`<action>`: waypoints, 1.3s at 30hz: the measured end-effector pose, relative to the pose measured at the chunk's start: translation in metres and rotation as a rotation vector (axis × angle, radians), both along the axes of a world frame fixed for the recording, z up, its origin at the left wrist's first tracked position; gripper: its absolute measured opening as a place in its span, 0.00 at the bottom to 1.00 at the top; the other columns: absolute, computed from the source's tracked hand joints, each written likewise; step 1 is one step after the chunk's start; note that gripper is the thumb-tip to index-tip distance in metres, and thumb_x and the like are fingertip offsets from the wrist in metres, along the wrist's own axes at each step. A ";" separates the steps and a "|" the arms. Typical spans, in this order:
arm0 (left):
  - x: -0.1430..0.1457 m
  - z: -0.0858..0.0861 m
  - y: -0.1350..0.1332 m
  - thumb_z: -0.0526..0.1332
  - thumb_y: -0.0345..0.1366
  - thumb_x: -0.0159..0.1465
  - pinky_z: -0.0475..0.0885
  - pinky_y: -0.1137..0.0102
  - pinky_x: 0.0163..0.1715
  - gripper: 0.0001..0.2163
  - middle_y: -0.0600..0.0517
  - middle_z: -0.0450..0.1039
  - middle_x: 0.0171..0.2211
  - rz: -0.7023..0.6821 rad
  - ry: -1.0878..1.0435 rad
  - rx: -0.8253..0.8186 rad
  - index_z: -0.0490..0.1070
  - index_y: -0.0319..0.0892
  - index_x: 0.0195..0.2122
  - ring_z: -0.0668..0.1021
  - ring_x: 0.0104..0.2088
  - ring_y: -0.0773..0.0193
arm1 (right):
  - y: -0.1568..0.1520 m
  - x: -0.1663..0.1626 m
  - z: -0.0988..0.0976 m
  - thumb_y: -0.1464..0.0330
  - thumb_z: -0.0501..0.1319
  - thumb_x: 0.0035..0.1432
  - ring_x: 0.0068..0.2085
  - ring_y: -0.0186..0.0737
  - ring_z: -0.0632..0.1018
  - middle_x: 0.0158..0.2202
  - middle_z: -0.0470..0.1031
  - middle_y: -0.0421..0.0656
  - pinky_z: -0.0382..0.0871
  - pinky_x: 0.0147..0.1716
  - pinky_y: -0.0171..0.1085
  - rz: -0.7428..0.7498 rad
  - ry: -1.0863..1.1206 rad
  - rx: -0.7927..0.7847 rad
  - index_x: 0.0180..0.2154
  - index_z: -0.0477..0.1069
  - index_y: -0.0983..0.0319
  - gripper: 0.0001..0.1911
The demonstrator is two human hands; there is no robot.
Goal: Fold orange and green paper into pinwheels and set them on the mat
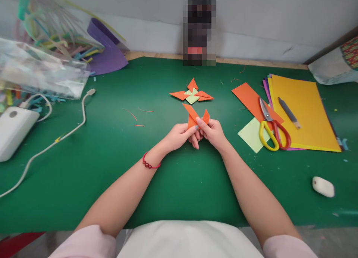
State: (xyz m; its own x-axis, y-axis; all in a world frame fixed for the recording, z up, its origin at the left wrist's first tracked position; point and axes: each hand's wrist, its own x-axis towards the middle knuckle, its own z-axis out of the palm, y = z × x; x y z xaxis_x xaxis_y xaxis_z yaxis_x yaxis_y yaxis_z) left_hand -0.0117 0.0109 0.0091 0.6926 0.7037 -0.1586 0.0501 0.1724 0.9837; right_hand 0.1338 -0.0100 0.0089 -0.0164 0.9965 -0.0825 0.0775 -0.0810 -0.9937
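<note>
Both hands meet at the middle of the green table and pinch one folded orange paper piece. My left hand, with a red bead bracelet on its wrist, grips the piece from the left. My right hand grips it from the right, fingertips on its upper fold. Just beyond the hands lies a finished orange and pale green paper pinwheel, flat on the table and untouched.
Right of the hands: a pale green square, an orange sheet, scissors with yellow and red handles, a stack of yellow paper with a pencil. A white eraser sits front right. Left: a white device, cable, plastic bag of strips.
</note>
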 end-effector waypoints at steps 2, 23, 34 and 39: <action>0.000 0.000 0.000 0.53 0.48 0.64 0.73 0.70 0.31 0.19 0.49 0.74 0.18 0.003 -0.011 -0.010 0.67 0.38 0.25 0.77 0.22 0.66 | 0.000 0.000 0.001 0.43 0.58 0.47 0.13 0.28 0.63 0.09 0.58 0.34 0.60 0.14 0.31 0.001 -0.013 0.007 0.13 0.57 0.60 0.30; -0.002 0.004 0.002 0.46 0.59 0.62 0.70 0.72 0.29 0.30 0.46 0.75 0.21 -0.032 -0.031 -0.088 0.72 0.35 0.28 0.77 0.23 0.66 | 0.001 0.002 0.000 0.41 0.54 0.48 0.13 0.27 0.59 0.08 0.56 0.36 0.57 0.15 0.32 -0.052 -0.062 0.046 0.09 0.56 0.60 0.33; 0.001 -0.003 0.001 0.54 0.53 0.61 0.71 0.73 0.27 0.22 0.49 0.75 0.19 0.008 -0.028 -0.064 0.70 0.36 0.29 0.76 0.22 0.67 | 0.000 0.000 0.000 0.42 0.55 0.49 0.14 0.28 0.60 0.09 0.56 0.35 0.56 0.15 0.32 -0.049 -0.061 0.067 0.10 0.56 0.60 0.32; 0.003 -0.006 -0.001 0.54 0.53 0.61 0.71 0.73 0.27 0.22 0.49 0.75 0.19 0.049 -0.033 -0.049 0.69 0.37 0.28 0.76 0.21 0.67 | 0.001 0.000 0.000 0.42 0.55 0.49 0.14 0.28 0.60 0.09 0.56 0.35 0.58 0.16 0.33 -0.068 -0.060 0.068 0.11 0.56 0.60 0.32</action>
State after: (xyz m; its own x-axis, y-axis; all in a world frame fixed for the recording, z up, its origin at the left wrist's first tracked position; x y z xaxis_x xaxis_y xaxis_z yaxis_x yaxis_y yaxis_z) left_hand -0.0088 0.0098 0.0034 0.6631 0.7287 -0.1715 0.0086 0.2216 0.9751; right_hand 0.1338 -0.0095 0.0091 0.0543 0.9984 -0.0134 0.1340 -0.0206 -0.9908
